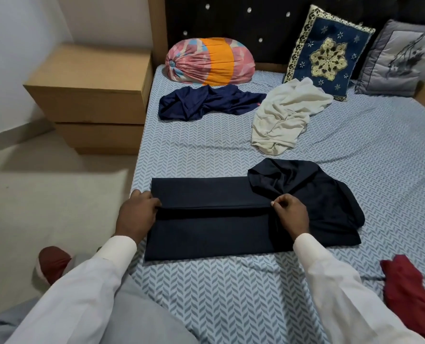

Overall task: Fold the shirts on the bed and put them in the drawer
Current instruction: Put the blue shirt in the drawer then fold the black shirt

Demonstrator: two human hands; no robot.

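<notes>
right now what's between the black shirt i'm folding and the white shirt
Only bare patterned bedsheet separates the black shirt and white shirt, in the head view.

Item: white wall [20, 33] and pale floor [45, 194] meeting at a skirting line, both lying in soft, even light. Wooden bedside unit [94, 95] with two drawer fronts standing against the bed [206, 150], which is wearing a blue chevron sheet. Dark studded headboard [231, 21] backing a striped bolster [206, 62], a blue embroidered cushion [328, 53] and a grey cushion [400, 60].
</notes>
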